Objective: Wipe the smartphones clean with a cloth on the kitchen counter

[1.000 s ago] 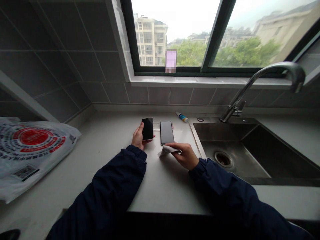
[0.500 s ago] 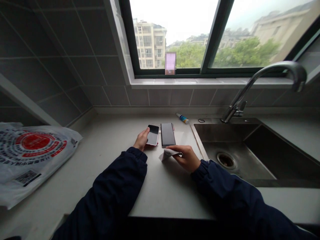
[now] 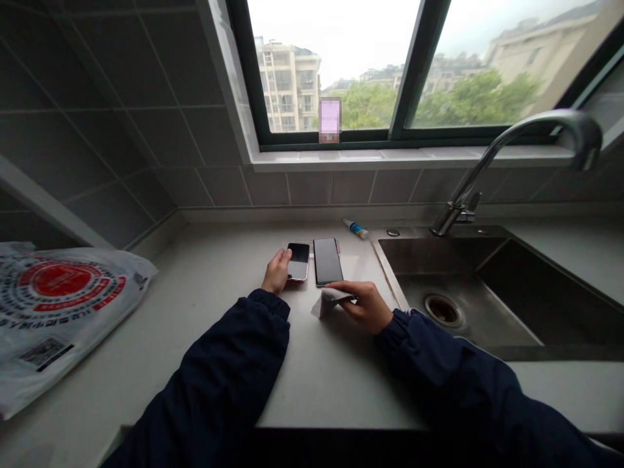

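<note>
Seen from the head view, the left hand closes around a smartphone at centre, just beside a second phone lying flat on the bench. The right hand pinches a white cloth just below that phone. A steel sink sits at right; a plastic bag with red print lies at left, its small writing unreadable.
</note>
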Action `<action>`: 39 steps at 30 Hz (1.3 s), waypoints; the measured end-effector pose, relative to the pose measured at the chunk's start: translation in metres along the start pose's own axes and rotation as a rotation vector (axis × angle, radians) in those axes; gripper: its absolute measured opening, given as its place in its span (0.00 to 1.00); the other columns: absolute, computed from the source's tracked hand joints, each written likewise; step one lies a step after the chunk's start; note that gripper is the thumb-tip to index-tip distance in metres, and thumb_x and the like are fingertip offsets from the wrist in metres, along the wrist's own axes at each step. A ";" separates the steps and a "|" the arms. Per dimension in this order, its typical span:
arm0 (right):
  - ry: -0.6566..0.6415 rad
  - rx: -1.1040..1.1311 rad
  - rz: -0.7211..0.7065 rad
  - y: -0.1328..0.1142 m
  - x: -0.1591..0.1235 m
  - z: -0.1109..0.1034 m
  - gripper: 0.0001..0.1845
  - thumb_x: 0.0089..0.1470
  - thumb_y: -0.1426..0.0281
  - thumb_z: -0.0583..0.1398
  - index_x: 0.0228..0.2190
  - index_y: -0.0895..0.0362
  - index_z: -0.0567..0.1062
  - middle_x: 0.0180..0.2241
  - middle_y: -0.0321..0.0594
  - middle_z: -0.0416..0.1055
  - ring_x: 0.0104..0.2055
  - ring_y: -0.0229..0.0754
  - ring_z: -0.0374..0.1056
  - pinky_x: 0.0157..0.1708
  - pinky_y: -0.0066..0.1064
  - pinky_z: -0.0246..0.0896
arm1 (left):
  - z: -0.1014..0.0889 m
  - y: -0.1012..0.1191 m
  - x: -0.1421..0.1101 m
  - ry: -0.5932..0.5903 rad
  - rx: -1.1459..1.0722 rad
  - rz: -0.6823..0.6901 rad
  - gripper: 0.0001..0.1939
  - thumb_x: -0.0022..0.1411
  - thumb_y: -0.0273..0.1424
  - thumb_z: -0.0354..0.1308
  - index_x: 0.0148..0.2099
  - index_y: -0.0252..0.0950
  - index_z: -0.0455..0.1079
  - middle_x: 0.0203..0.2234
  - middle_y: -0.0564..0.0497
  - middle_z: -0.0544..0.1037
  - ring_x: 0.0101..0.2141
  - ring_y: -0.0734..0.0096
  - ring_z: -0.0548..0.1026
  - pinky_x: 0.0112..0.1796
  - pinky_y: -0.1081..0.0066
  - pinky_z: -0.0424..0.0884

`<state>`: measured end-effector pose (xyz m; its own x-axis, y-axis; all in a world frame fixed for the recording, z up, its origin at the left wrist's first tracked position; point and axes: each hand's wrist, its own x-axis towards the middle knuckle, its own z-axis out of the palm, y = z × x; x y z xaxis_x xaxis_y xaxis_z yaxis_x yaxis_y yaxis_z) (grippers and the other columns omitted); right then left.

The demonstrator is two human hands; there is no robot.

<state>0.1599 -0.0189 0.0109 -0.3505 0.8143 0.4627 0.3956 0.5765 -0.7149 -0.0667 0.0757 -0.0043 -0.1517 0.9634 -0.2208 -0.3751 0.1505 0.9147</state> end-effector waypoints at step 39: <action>0.182 -0.019 0.380 0.031 0.014 -0.014 0.18 0.57 0.64 0.62 0.47 0.56 0.81 0.46 0.46 0.82 0.49 0.51 0.77 0.53 0.43 0.68 | -0.001 -0.004 -0.029 -0.054 1.242 0.583 0.56 0.51 0.37 0.71 0.74 0.36 0.45 0.64 0.31 0.63 0.61 0.39 0.64 0.59 0.50 0.59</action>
<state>0.1790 0.0115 0.0026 -0.0216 0.9670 0.2538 0.4843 0.2322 -0.8435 -0.0615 0.0475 -0.0015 0.0420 0.9581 0.2834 0.7922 -0.2048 0.5749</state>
